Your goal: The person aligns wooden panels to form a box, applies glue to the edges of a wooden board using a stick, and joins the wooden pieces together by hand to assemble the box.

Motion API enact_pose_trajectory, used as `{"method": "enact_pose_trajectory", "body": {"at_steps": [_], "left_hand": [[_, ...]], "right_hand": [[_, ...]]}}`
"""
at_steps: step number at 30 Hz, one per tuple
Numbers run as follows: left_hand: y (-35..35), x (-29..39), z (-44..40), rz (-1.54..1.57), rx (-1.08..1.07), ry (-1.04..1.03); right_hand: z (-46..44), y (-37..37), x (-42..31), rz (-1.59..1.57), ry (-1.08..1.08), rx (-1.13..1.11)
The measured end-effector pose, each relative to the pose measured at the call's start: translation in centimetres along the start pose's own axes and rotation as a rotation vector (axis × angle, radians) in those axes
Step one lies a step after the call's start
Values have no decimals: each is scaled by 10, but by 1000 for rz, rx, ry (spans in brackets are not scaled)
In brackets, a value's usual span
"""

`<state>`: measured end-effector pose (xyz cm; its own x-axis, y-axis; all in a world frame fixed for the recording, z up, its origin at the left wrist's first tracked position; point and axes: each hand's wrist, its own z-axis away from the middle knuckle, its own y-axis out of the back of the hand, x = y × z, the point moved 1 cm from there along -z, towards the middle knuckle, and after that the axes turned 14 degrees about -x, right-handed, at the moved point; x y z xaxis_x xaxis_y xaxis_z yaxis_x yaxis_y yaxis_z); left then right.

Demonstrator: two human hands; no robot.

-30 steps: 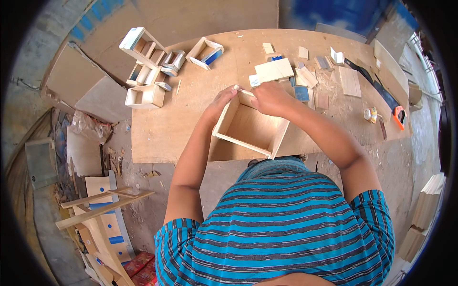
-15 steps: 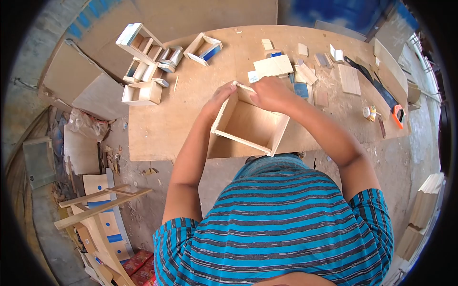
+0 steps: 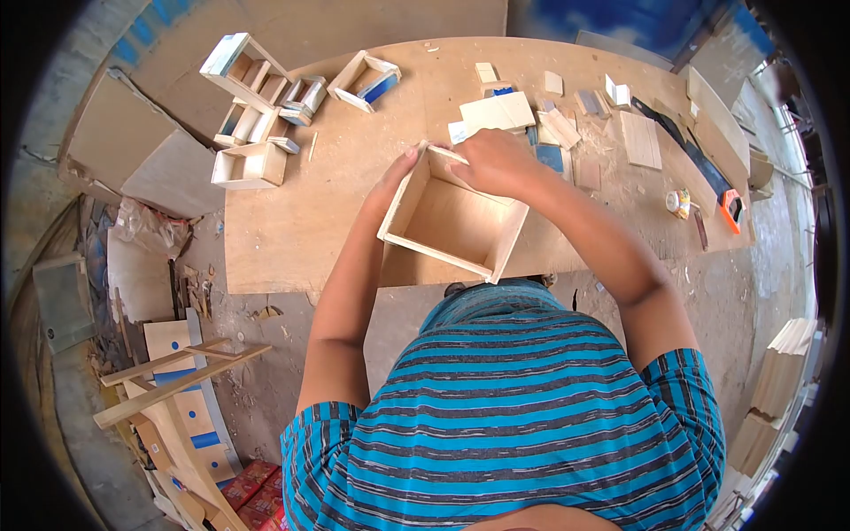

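Observation:
An open-topped box of pale wood (image 3: 456, 221) is tilted at the near edge of the table, its open side facing me. My left hand (image 3: 395, 177) is closed along the box's left wall, with the fingertips by the far left corner. Against the far rim, my right hand (image 3: 496, 165) is curled into a fist, knuckles up. What lies inside that fist, if anything, is hidden. Just beyond it are a flat pale board (image 3: 498, 112) and a small blue-faced piece (image 3: 550, 157).
Several small wooden boxes (image 3: 250, 166) stand at the table's (image 3: 301, 239) far left, some stacked. Wood offcuts (image 3: 641, 140), a handsaw with an orange handle (image 3: 730, 211) and a small round container (image 3: 678, 203) lie to the right. Timber (image 3: 181, 385) leans at lower left.
The whole view has shifted slightly, so most things appear a little further left and up. Both hands stay at the box; the right fist has moved very little along the far rim.

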<state>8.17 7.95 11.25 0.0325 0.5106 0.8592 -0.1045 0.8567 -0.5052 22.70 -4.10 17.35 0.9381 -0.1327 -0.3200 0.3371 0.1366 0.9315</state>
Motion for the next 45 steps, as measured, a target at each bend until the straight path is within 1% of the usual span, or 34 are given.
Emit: {"method": "enact_pose_trajectory", "body": {"at_steps": [4,7,10,12,15,16,18,21,24,27,30,31,34,36,40,43,45], "left_hand": [[6,-1,0,-76,54,42],[5,-2,4,-35,176,123],[-3,5,8,-67,231,169],[-1,3,7,-86,250,163],[-1,2,7,-87,288,167],[0,1,8,-77,302,172],[16,-13,3,-60,227,97],[18,-20,2,-16,131,19],[0,-6,3,-42,86,-25],[-5,-6,-1,-38,61,-41],[4,-9,-4,-76,17,-58],[8,-8,-5,-97,1,-64],[10,6,-6,-227,-14,-189],[-2,29,-5,-593,-29,-186],[-37,63,-10,-1329,-140,-208],[-56,60,-16,-1606,-164,-148],[-57,57,-23,-1679,-197,-67]], "right_hand": [[-1,-5,1,2,-11,16],[-1,-6,1,7,-21,0],[-3,-7,1,2,-31,-20],[-2,-4,1,-3,-32,-20],[11,10,1,-60,5,112],[16,15,6,-228,-27,183],[32,20,25,-560,-96,318],[61,3,68,-1080,-122,405],[79,-24,64,-1270,-139,283],[75,-43,47,-1464,-103,249],[74,-53,39,-1474,17,296],[75,-52,40,-1458,17,295],[86,-42,45,-1392,44,288],[93,-34,47,-1329,91,279],[100,-39,39,-1315,65,257],[101,-48,30,-1321,68,248],[98,-56,30,-1363,64,259]]}}
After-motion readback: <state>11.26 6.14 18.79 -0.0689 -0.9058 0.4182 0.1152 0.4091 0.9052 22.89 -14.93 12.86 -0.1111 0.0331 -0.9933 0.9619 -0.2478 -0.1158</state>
